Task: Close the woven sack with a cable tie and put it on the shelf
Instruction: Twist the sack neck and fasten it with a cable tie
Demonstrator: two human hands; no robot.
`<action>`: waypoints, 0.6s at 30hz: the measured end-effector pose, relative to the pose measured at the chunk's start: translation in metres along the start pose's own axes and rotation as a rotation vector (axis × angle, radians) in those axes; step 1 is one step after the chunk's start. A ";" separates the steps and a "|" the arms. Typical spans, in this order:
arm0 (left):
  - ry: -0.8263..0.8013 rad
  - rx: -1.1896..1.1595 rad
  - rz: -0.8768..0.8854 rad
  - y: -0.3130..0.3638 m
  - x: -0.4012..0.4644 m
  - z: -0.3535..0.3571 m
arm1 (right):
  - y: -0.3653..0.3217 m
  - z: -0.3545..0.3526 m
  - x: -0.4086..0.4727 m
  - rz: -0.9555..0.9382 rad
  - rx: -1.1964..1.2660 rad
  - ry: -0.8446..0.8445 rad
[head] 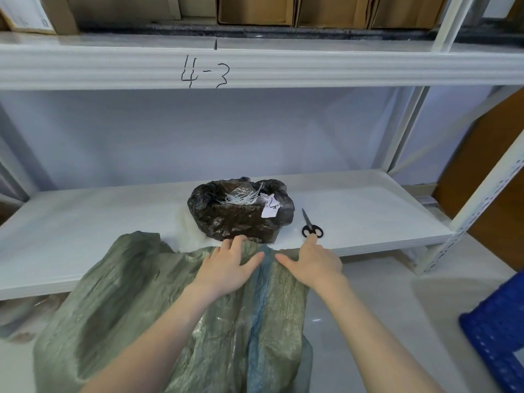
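A green woven sack [136, 302] with a blue stripe leans against the front edge of the white shelf [85, 222], its top lying on the shelf board. My left hand [229, 265] rests flat on the sack's upper edge, fingers spread. To the right of the blue stripe, my right hand [312, 262] also lies flat on the sack's top, fingers apart. Behind the hands sits a box lined with a black plastic bag [241, 219], holding several white cable ties [241, 198]. Neither hand holds a tie.
Black-handled scissors [310, 226] lie on the shelf right of the black bag, just beyond my right fingertips. The beam above is marked "4-3" [204, 72], with cardboard boxes [255, 9] on top. A blue perforated crate [499, 333] stands on the floor at right.
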State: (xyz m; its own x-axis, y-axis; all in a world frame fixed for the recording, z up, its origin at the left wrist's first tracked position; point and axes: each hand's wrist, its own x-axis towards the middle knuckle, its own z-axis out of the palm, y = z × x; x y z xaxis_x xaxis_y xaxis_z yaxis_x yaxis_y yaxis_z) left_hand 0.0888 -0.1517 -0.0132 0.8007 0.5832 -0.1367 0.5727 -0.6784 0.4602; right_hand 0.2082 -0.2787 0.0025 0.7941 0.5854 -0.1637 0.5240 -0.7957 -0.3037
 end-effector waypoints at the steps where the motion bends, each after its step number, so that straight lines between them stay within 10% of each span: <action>1: -0.004 -0.008 -0.006 0.000 0.000 0.000 | -0.002 0.001 0.000 -0.041 0.052 -0.013; 11: 0.052 -0.097 -0.058 0.014 -0.001 -0.024 | -0.040 -0.013 -0.008 -0.488 0.488 0.226; 18: 0.077 -0.977 -0.282 0.022 0.003 -0.057 | -0.057 -0.030 -0.021 -0.517 0.733 0.229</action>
State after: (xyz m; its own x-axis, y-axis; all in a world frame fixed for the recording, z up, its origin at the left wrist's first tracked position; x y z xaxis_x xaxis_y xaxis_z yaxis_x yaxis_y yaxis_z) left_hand 0.0935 -0.1394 0.0470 0.6252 0.7162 -0.3101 0.3176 0.1295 0.9393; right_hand 0.1711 -0.2500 0.0518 0.5979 0.7333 0.3235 0.5664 -0.1010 -0.8179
